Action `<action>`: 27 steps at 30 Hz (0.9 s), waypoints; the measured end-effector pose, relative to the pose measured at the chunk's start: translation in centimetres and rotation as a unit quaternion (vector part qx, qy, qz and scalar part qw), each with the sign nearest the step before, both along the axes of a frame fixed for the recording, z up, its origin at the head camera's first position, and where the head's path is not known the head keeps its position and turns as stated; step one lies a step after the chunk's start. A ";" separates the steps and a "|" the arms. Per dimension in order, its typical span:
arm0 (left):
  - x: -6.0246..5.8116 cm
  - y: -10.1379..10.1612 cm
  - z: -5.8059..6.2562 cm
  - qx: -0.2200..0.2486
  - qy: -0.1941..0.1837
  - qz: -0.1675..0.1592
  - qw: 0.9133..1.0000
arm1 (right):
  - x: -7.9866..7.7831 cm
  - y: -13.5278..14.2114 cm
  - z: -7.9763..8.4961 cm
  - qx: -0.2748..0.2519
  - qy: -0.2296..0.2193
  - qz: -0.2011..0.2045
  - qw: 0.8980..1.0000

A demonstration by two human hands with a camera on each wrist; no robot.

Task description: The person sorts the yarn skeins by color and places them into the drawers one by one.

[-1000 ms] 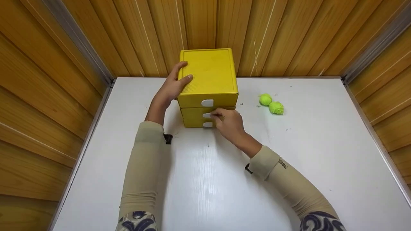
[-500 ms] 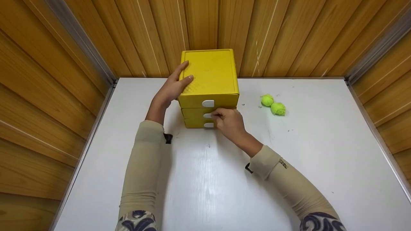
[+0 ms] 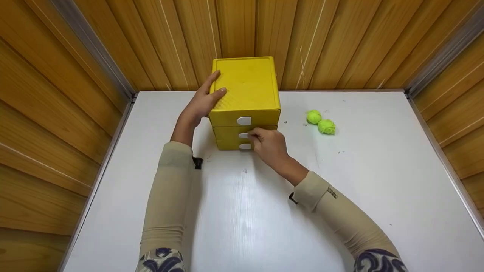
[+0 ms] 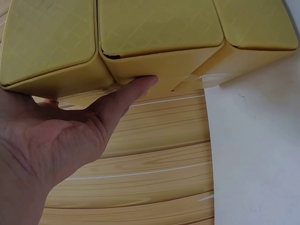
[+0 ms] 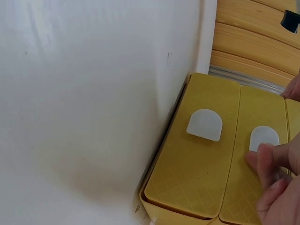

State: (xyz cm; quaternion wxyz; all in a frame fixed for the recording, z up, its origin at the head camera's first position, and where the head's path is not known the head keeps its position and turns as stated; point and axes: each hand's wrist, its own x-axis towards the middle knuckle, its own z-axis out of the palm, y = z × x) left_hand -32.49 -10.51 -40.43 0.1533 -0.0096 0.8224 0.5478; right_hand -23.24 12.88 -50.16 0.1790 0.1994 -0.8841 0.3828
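A yellow box of three stacked drawers (image 3: 245,83) stands toward the back of the table, each front bearing a white rounded tab. Against its left side lies my left hand (image 3: 202,101), thumb over the top edge; in the left wrist view a straight finger (image 4: 133,91) runs along the box side. My right hand (image 3: 272,144) is at the middle front, thumb and fingers pinching the white tab (image 5: 264,136) of the middle drawer, partly hidden by the fingers. In the right wrist view the bottom drawer's tab (image 5: 205,124) shows uncovered. All drawer fronts look nearly flush.
Two bright green yarn balls (image 3: 313,117) lie side by side on the white table (image 3: 363,189), right of the box. Wood-patterned panels (image 3: 340,45) rise behind the table and at both sides. Both forearms reach in from the front.
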 end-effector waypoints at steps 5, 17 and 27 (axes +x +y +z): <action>0.0 0.0 0.0 0.003 0.004 0.000 1.000 | 0.1 0.1 -0.1 -0.003 0.000 0.003 1.000; 0.2 0.0 0.2 0.004 0.005 0.005 1.000 | 1.0 1.2 0.4 0.018 -0.038 0.031 0.999; 0.1 0.0 0.1 0.007 0.005 0.004 1.000 | 2.0 2.0 0.5 0.019 -0.011 0.032 0.999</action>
